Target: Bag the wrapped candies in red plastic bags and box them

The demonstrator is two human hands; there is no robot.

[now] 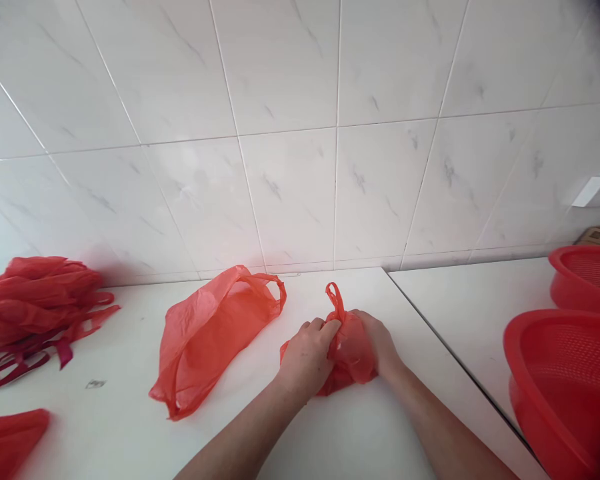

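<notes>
In the middle of the white table, a bunched red plastic bag [356, 350] sits between my two hands, with one handle loop sticking up above it. My left hand [307, 353] is closed on the gathered neck of the bag, its fingers bent around the plastic. From the right side, my right hand [380, 340] lies against the bag; its fingertips go behind the plastic and are hidden. What the bag contains, if anything, cannot be made out. Left of my hands, another red plastic bag [220, 333] lies spread open on its side.
A pile of red plastic bags [35, 300] rests at the far left, with another red bag [10, 443] at the lower left edge. Red plastic baskets [560, 400] stand on the right, past a seam in the tabletop. A tiled wall [290, 187] borders the back.
</notes>
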